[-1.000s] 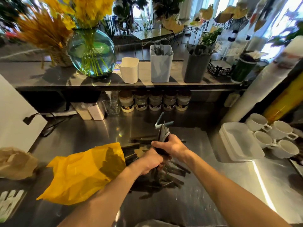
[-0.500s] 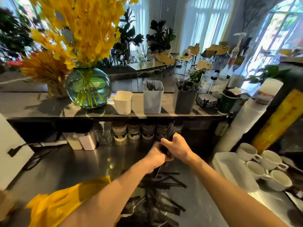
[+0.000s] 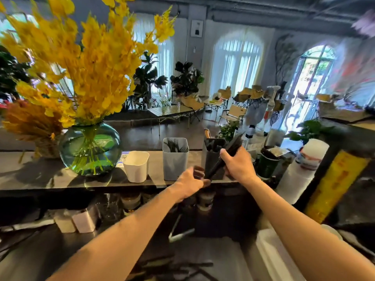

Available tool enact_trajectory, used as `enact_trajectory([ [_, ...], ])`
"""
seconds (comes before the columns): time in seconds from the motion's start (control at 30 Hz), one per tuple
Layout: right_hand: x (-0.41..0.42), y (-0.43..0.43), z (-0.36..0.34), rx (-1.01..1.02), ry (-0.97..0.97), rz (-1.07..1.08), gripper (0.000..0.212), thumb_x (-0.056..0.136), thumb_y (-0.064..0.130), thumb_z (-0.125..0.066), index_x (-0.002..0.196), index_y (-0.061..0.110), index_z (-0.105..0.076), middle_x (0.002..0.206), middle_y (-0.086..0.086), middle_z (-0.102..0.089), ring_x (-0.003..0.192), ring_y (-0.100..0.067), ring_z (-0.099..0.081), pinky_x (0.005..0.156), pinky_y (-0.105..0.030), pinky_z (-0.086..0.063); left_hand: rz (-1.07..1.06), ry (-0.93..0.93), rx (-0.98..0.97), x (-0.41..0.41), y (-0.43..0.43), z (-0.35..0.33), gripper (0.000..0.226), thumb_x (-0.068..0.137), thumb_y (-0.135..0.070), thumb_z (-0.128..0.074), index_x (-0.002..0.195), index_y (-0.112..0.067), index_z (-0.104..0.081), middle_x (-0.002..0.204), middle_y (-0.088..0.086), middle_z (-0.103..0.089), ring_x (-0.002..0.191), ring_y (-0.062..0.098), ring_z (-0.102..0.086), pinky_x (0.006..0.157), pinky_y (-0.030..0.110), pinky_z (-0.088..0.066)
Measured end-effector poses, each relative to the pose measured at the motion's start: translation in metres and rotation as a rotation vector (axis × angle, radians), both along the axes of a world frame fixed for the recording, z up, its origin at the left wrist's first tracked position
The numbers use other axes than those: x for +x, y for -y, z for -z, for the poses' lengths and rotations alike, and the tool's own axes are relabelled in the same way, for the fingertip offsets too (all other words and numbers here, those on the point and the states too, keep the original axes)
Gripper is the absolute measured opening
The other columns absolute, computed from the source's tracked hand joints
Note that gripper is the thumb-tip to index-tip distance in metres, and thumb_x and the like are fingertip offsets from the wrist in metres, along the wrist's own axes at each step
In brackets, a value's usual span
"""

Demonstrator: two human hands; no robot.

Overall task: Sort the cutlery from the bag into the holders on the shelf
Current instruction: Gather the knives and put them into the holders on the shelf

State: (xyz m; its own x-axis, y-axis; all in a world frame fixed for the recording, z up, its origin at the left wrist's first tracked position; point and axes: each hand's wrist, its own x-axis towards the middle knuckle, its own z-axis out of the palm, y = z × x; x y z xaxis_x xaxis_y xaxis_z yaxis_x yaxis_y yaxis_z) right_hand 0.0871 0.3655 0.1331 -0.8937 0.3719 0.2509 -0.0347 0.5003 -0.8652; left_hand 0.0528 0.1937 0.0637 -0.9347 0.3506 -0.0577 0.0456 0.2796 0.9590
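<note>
Three holders are standing in a row on the shelf at mid-frame: a white holder showing no cutlery inside, a pale grey holder already carrying dark pieces, and a dark holder also partly filled. Your right grip is clamping round a tilted bundle of black cutlery, whose upper ends are leaning toward the upper right beside the dark holder's mouth. Your left grip is meeting the bundle's lower end at centre frame; blur is hiding whether it is pinching or only steadying. Loose black pieces are lying on the bench at the bottom centre, so the sorting is looking only partly done: this bundle is not yet sitting in a holder, and the loose pieces are waiting. The bag is lying outside the frame.
</note>
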Motion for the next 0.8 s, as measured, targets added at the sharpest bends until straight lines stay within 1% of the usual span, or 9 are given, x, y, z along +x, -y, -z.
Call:
enact_trajectory([
  [0.07,-0.015,-0.012,-0.02,0.026,-0.047,0.008,0.028,0.099,0.027,-0.064,0.088,0.001,-0.063,0.07,-0.015,-0.068,0.04,-0.007,-0.058,0.037,-0.02,-0.042,-0.021,-0.046,0.032,-0.023,-0.01,-0.015,0.041,0.076,-0.024,-0.08,0.111,-0.023,-0.059,0.112,0.007,-0.068,0.108,0.024,-0.066,0.099,0.044,-0.055],
  [0.17,-0.041,-0.027,-0.043,0.065,-0.097,0.01,0.026,0.099,0.026,-0.065,0.092,0.001,-0.06,0.076,-0.012,-0.068,0.048,-0.004,-0.061,0.044,-0.019,-0.047,-0.021,-0.098,0.079,-0.048,-0.026,-0.042,0.029,0.094,-0.012,-0.069,0.121,-0.012,-0.058,0.113,0.007,-0.067,0.1,0.015,-0.063,0.082,0.021,-0.053],
  [0.23,-0.06,-0.037,-0.053,0.08,-0.127,0.021,0.024,0.097,0.031,-0.066,0.098,0.008,-0.06,0.086,-0.008,-0.071,0.068,-0.013,-0.071,0.06,-0.032,-0.06,-0.04,-0.12,0.095,-0.067,-0.038,-0.053,0.019,0.097,-0.007,-0.063,0.113,-0.015,-0.057,0.108,0.007,-0.066,0.091,0.013,-0.06,0.07,0.015,-0.047],
  [0.3,-0.075,-0.045,-0.057,0.097,-0.121,0.031,0.024,0.096,0.037,-0.065,0.101,0.014,-0.059,0.092,-0.005,-0.071,0.081,-0.02,-0.072,0.072,-0.043,-0.063,-0.061,-0.128,0.091,-0.084,-0.048,-0.062,0.017,0.099,-0.004,-0.059,0.106,-0.018,-0.056,0.107,0.008,-0.064,0.094,0.016,-0.058,0.076,0.021,-0.05],
  [0.4,-0.092,-0.051,-0.063,0.117,-0.126,0.041,0.023,0.098,0.036,-0.064,0.107,0.015,-0.059,0.096,-0.002,-0.069,0.087,-0.018,-0.07,0.076,-0.037,-0.062,-0.064,-0.185,0.023,-0.104,-0.06,-0.074,0.016,0.1,-0.004,-0.054,0.109,-0.017,-0.055,0.108,0.007,-0.063,0.097,0.018,-0.057,0.094,0.034,-0.051],
  [0.53,-0.116,-0.061,-0.069,0.156,-0.152,0.096,0.015,0.101,0.027,-0.062,0.1,0.014,-0.054,0.084,0.009,-0.058,0.075,-0.003,-0.056,0.063,-0.021,-0.043,-0.026,-0.209,-0.021,-0.132,-0.075,-0.083,0.027,0.098,0.007,-0.044,0.115,-0.013,-0.053,0.103,0.001,-0.059,0.086,0.011,-0.054,0.07,0.013,-0.046],
  [0.6,-0.128,-0.066,-0.067,0.167,-0.163,0.091,0.015,0.101,0.027,-0.061,0.102,0.014,-0.054,0.086,0.008,-0.059,0.079,-0.011,-0.059,0.067,-0.023,-0.044,-0.003,-0.209,-0.066,-0.141,-0.079,-0.083,0.031,0.097,0.009,-0.043,0.114,-0.014,-0.052,0.101,-0.003,-0.056,0.091,0.011,-0.053,0.07,0.01,-0.044],
  [0.73,-0.151,-0.072,-0.056,0.19,-0.154,0.078,0.023,0.099,0.036,-0.062,0.108,0.016,-0.056,0.098,0.0,-0.067,0.093,-0.022,-0.066,0.082,-0.043,-0.056,0.034,-0.186,-0.218,-0.162,-0.088,-0.067,0.041,0.085,-0.004,-0.044,0.112,-0.034,-0.054,0.118,-0.003,-0.06,0.111,0.022,-0.057,0.098,0.036,-0.051],
  [0.8,-0.16,-0.074,-0.045,0.21,-0.116,0.052,0.026,0.099,0.037,-0.062,0.11,0.014,-0.059,0.101,0.0,-0.068,0.094,-0.021,-0.065,0.083,-0.041,-0.055,0.037,-0.175,-0.282,-0.188,-0.093,-0.042,0.049,0.073,-0.015,-0.044,0.104,-0.052,-0.052,0.123,-0.004,-0.061,0.116,0.027,-0.057,0.102,0.045,-0.051],
])
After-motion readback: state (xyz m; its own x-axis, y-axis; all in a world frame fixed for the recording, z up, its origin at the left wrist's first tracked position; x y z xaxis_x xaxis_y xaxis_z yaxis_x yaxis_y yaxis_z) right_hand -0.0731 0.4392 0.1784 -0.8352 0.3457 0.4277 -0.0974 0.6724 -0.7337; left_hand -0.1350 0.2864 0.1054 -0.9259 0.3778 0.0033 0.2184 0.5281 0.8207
